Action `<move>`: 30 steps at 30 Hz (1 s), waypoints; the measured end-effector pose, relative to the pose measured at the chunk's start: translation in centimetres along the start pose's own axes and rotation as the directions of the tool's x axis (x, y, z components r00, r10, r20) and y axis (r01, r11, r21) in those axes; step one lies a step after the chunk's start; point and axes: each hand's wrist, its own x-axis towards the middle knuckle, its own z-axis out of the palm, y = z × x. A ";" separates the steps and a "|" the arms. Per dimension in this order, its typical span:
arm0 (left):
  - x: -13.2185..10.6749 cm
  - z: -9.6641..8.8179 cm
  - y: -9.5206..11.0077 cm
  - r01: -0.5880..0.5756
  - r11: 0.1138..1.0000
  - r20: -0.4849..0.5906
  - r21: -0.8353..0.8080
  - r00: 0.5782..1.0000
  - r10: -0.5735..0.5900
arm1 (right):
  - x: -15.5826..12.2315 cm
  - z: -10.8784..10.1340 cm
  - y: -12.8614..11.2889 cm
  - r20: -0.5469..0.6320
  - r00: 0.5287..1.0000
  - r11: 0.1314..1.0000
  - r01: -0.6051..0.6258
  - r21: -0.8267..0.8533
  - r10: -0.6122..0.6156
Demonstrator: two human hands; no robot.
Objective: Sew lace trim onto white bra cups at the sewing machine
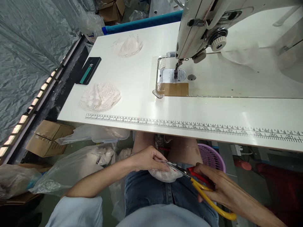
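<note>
Over my lap, my left hand (151, 160) pinches the edge of a small white fabric piece (164, 176), rounded like a cup. My right hand (213, 186) is wrapped round the handles of a pair of scissors (201, 190), one red and one yellow. Their blades lie along the top of the white fabric, with the tips close to my left fingers. Whether the blades are biting into the cloth cannot be made out. On the table above, a white lace piece (100, 97) lies at the left, and a paler sheer piece (131, 46) rests farther back.
A sewing machine (194, 37) stands on the white table (137, 85), whose front edge carries a printed ruler (189, 125). A dark phone (88, 71) lies at the left edge. Below are a cardboard box (48, 137), plastic bags (71, 164) and a purple basket (211, 156).
</note>
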 end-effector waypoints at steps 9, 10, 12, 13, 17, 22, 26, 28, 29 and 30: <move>0.2 0.0 0.0 -0.013 1.000 0.015 0.020 1.000 0.013 | -0.2 0.2 0.8 0.007 1.000 0.999 0.019 0.044 -0.019; 0.2 0.0 0.0 -0.013 1.000 0.013 0.019 1.000 0.013 | -0.2 0.1 0.8 0.002 1.000 0.999 0.019 0.043 -0.019; 0.2 0.0 0.0 -0.015 1.000 0.014 0.018 1.000 0.015 | -0.1 0.1 0.7 -0.013 1.000 0.999 0.025 0.028 -0.025; 0.2 0.1 0.1 -0.013 1.000 0.017 0.015 1.000 0.013 | 0.0 0.1 0.7 -0.021 0.999 1.000 0.027 0.014 -0.026; 0.1 0.1 0.2 0.004 1.000 0.013 0.019 1.000 -0.004 | 0.2 0.3 1.0 -0.080 0.997 0.999 0.000 -0.048 -0.004; 0.2 0.3 0.5 0.004 1.000 0.018 0.016 1.000 -0.004 | 0.3 0.8 1.6 -0.089 0.996 1.000 0.004 -0.007 -0.005; 0.4 0.3 0.4 0.027 1.000 0.020 -0.003 0.999 -0.026 | 0.4 0.9 0.9 -0.127 0.991 0.995 0.052 0.080 -0.042; 0.4 0.2 0.2 0.032 0.999 0.007 -0.003 0.999 -0.032 | 0.4 0.9 0.7 -0.175 0.982 0.991 0.085 0.103 -0.066; 0.4 0.2 0.1 0.034 0.999 0.000 -0.002 0.999 -0.034 | 0.4 1.0 0.8 -0.189 0.980 0.990 0.086 0.107 -0.065; 0.4 0.1 0.1 0.035 0.999 -0.005 -0.001 0.999 -0.035 | 0.4 1.0 0.9 -0.199 0.978 0.991 0.081 0.104 -0.059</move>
